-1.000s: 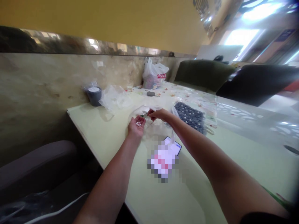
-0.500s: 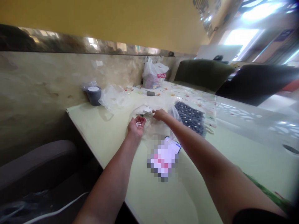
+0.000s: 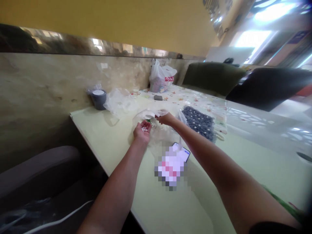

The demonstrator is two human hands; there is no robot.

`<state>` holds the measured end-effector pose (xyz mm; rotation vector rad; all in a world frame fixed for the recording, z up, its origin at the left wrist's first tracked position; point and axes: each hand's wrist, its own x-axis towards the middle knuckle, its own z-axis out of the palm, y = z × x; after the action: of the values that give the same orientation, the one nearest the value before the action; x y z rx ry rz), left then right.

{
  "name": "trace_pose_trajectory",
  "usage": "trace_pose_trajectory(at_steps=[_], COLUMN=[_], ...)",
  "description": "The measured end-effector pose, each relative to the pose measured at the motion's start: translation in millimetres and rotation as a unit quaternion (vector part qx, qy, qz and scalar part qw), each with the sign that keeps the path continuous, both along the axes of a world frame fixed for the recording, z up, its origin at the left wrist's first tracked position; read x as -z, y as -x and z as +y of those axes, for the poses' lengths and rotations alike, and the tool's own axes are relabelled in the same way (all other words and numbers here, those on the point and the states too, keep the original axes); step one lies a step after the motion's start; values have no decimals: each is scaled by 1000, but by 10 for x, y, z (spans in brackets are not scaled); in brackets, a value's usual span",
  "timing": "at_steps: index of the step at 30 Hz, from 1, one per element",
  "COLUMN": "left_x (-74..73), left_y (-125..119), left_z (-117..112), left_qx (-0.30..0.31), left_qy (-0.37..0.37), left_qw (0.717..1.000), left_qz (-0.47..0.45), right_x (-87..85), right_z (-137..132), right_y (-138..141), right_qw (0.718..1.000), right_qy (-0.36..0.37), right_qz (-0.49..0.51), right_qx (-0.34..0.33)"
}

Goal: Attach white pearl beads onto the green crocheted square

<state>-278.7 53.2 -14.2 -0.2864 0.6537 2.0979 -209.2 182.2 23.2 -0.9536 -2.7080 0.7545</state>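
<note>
Head view, the only one: your left grip (image 3: 142,130) is palm up and loosely cupped, its fingers wide rather than closed, with a few white beads (image 3: 144,129) resting in the palm. Your right grip (image 3: 164,119) is narrow, fingers curled in toward the thumb with the back of the hand turned up; whether anything sits between the fingertips you cannot tell at this size. Key relation: the beads lie to the left of the right grip and a little nearer your body, just beyond its fingertips and apart from them. The left grip carries the beads, so it is the nearer of the two, with the right close by. No long axis can be read on the beads; they look small, roundish, pale and shiny, bunched together, their exact count blurred. Clear plastic (image 3: 159,134) spreads on the table (image 3: 102,130) beneath and between both grips, crinkled and see-through, and a small green item (image 3: 148,120) shows just past the left fingertips, too small to identify. To the right of the right grip lies a dark grey textured piece (image 3: 198,122) dotted with white, flat, its long axis slanting from far left to near right. Nearer you than both grips, below the gap between them, is a phone (image 3: 179,152), lit and partly pixelated. Beyond the left grip, off to its left, note a crumpled plastic bag (image 3: 119,100) beside a dark tub (image 3: 98,100).
</note>
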Motion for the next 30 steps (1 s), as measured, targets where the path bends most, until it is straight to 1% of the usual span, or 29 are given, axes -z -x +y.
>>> trace_pose_trajectory(at_steps=[4,6,9,12,16,18,20,23,27,30], left_x=[10,15,22,20,-2,-11,-14,-4,10,1], left_y=[-9,-7,6,29,54,57,55,52,52,49], left_z=[18,17,8,0,0,-1,-3,-7,-8,-4], left_qx=[19,20,18,8,-12,-15,-18,-21,-28,-28], left_qy=[-2,-7,-19,-36,-69,-80,-87,-87,-77,-72], left_qw=[1000,1000,1000,999,997,997,996,996,996,997], left_qz=[-3,-2,-1,2,12,16,18,20,20,18], right_x=[-142,-186,-177,-74,106,155,153,76,-27,-29], right_z=[-225,-288,-289,-239,-202,-202,-213,-263,-383,-469], right_y=[7,4,9,29,68,85,90,63,-4,-22], right_qw=[995,993,996,999,999,997,995,993,987,982], right_qy=[64,73,54,27,-29,-59,-82,-102,-100,-103], right_qz=[32,48,52,15,-19,-19,-11,19,57,62], right_qx=[-70,-75,-41,-19,-36,-49,-49,-48,-115,-145])
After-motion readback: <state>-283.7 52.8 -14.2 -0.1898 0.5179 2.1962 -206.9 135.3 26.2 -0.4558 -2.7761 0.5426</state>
